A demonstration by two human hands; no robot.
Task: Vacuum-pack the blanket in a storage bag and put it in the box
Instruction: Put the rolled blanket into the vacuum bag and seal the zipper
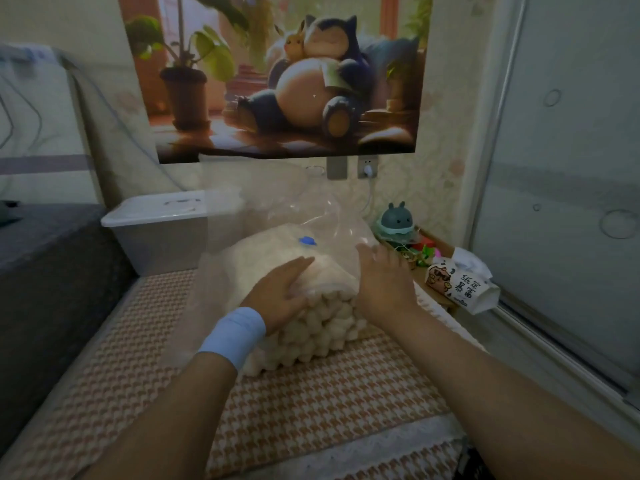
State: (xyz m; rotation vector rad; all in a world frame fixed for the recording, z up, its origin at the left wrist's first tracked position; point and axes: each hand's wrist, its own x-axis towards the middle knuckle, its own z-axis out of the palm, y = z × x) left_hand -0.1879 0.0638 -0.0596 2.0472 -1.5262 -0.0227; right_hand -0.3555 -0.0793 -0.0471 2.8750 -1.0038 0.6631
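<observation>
A folded cream blanket (322, 327) with a bumpy knit lies on the checked cushion, its far part inside a clear storage bag (311, 216) that has a blue valve (307, 241) on top. The near end of the blanket sticks out of the bag's mouth. My left hand (280, 292), with a light blue wristband, lies flat on top of the blanket, fingers apart. My right hand (384, 282) presses flat against the blanket's right side at the bag's edge. A white plastic box (162, 237) with its lid on stands behind and to the left.
The brown-and-cream checked cushion (311, 403) runs toward me. A dark grey sofa (45, 271) is at the left. At the right stand a small shelf with a green toy (396, 221), a tissue pack (460, 289) and a glass door (561, 168). A poster hangs on the wall behind.
</observation>
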